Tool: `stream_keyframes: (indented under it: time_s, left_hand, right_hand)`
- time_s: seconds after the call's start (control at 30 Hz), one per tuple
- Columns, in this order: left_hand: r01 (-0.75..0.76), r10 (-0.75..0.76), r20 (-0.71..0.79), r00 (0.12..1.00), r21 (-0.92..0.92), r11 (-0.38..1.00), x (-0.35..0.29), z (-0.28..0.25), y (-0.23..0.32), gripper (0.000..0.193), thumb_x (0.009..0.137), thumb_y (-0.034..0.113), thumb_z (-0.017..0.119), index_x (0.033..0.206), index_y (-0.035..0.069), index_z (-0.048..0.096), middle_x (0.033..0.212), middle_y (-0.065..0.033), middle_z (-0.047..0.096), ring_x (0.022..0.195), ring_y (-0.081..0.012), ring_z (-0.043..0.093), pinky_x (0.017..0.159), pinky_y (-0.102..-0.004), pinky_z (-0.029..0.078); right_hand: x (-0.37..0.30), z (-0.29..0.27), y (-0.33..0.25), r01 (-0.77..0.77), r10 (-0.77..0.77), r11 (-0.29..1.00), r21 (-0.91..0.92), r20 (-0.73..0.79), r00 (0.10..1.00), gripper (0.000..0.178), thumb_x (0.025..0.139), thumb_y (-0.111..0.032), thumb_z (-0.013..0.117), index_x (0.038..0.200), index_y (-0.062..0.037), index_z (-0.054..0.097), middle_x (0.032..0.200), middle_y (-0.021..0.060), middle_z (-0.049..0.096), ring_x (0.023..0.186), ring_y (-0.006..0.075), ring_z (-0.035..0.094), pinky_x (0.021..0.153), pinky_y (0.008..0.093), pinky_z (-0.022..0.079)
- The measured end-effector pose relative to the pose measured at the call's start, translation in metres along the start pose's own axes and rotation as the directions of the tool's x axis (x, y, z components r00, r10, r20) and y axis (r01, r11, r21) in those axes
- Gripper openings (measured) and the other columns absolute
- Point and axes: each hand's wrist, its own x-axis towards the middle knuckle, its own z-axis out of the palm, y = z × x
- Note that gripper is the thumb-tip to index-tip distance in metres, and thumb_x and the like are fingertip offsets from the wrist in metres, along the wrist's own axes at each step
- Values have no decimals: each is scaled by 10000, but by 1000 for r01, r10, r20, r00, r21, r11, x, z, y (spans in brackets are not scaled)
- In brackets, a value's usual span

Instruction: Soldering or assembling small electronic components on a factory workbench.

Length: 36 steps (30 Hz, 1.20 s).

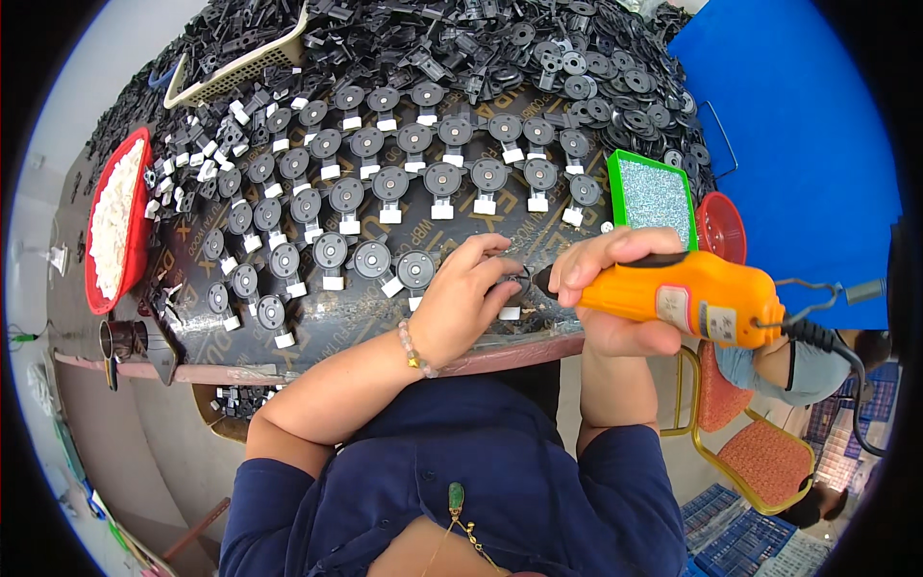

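My right hand (612, 332) is wrapped around an orange electric screwdriver (627, 291), whose dark tip points left toward the fingers of my other hand. My left hand (463, 296) rests low over the table's near edge, its fingers bent around a dark part mostly hidden beneath them. A white block (510, 313) shows just below those fingertips. Directly left of that hand lies a black disc assembly (416, 270) with a white block at its lower end. Several similar disc assemblies (442, 180) are laid out in curved rows beyond both hands.
A green tray (622, 197) of small silvery pieces stands at right, beside a red bowl (721, 228). Loose black parts (413, 48) heap along the back. At left is a red basket (144, 207) of white pieces; a beige basket (245, 77) sits farther back. The screwdriver's cord (817, 335) trails right.
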Motion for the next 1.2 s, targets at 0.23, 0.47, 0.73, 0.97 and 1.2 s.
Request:
stream_keyframes:
  time_s: [0.23, 0.47, 0.73, 0.97, 1.2]
  left_hand:
    - [75, -75, 7, 997, -203, 976, 2, -8, 4, 122, 800, 24, 714, 916, 17, 678, 1108, -138, 597, 957, -299, 620, 823, -361, 513]
    - [18, -12, 51, 999, -116, 993, 1, -6, 1, 255, 759, 61, 760, 995, 25, 671, 1131, -130, 595, 1002, -294, 612, 858, -371, 507]
    - [3, -10, 79, 997, 86, 996, -1, -1, 2, 565, 737, 177, 799, 1226, -5, 583, 1231, -156, 561, 1109, -336, 577, 946, -398, 483]
    - [-18, 4, 111, 994, 122, 992, 0, 2, -2, 492, 750, 190, 777, 1171, 6, 602, 1137, -149, 602, 1067, -345, 581, 926, -413, 474]
    - [-37, 24, 111, 994, 118, 992, -2, 4, 0, 475, 762, 201, 769, 1160, 5, 600, 1089, -147, 601, 1031, -341, 578, 914, -416, 464]
  right_hand:
    - [2, 4, -11, 32, -20, 981, 189, -65, 998, 845, 695, -761, 620, 1093, -34, 452, 821, 101, 616, 624, 166, 621, 617, 308, 550]
    - [1, -6, -8, -14, 18, 991, 136, -27, 999, 823, 761, -810, 517, 1114, -70, 433, 824, 102, 611, 569, 166, 593, 537, 317, 521]
    - [-3, -12, 3, -181, 180, 983, 3, -140, 974, 793, 755, -755, 609, 1085, -49, 462, 796, 106, 601, 584, 160, 597, 559, 312, 525]
    - [-1, -2, 5, -255, 249, 964, -70, -81, 965, 758, 733, -724, 673, 1001, -44, 470, 780, 117, 602, 581, 159, 591, 560, 291, 528]
    - [-2, 3, 2, -295, 276, 953, -69, -200, 940, 777, 736, -720, 678, 1039, -30, 487, 747, 127, 614, 566, 183, 592, 525, 309, 518]
